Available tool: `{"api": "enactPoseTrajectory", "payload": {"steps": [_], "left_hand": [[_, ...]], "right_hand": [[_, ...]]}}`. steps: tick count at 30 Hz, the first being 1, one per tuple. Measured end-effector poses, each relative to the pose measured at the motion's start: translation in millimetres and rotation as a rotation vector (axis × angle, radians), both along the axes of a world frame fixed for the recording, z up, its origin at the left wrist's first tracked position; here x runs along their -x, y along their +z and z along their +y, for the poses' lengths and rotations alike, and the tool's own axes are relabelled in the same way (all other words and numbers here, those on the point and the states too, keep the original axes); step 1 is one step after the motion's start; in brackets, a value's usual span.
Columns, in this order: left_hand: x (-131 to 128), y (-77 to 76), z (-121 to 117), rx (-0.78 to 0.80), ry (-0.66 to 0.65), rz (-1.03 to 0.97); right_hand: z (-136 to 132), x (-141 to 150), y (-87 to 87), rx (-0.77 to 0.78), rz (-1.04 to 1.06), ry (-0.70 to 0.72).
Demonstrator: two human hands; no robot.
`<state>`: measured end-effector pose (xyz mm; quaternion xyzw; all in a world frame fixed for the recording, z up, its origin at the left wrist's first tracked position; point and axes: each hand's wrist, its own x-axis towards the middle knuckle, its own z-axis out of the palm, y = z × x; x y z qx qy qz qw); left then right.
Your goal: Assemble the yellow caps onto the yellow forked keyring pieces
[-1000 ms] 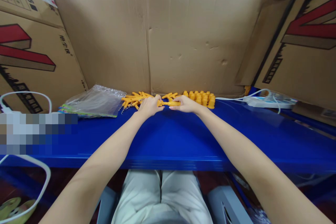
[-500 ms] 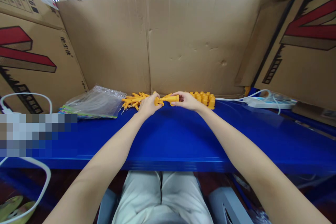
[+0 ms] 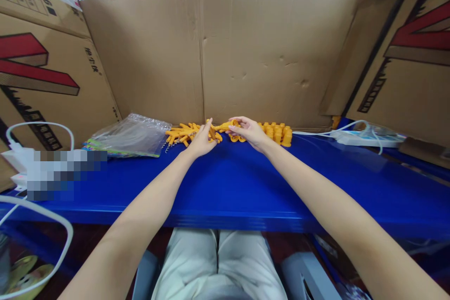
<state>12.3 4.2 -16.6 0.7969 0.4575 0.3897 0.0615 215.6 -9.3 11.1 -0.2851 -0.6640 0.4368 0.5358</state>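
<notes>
My left hand and my right hand meet at the far side of the blue table. Between them they pinch an orange plastic piece, held a little above the table. The left fingers grip its left end, the right fingers its right end. A heap of orange branched parts with small chains lies just left of my left hand. A cluster of upright orange pieces stands just right of my right hand.
Cardboard walls close off the back and both sides. A clear plastic bag lies at the left. A white power strip with cables rests at the right. White cables loop at the left edge. My legs show under the table.
Both hands have lifted the orange piece slightly off the table and tilted it. The right fingers have spread more around its end.
</notes>
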Motion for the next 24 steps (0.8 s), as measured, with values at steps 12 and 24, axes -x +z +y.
{"api": "enactPoseTrajectory", "payload": {"steps": [12,24], "left_hand": [[9.1,-1.1,6.9,-0.101,0.161,0.169],[8.3,0.8,2.6,0.006,0.155,0.393]], "right_hand": [[40.3,11.9,0.2,-0.654,-0.821,-0.317],[39.4,15.6,-28.1,-0.570,-1.379,-0.360]]}}
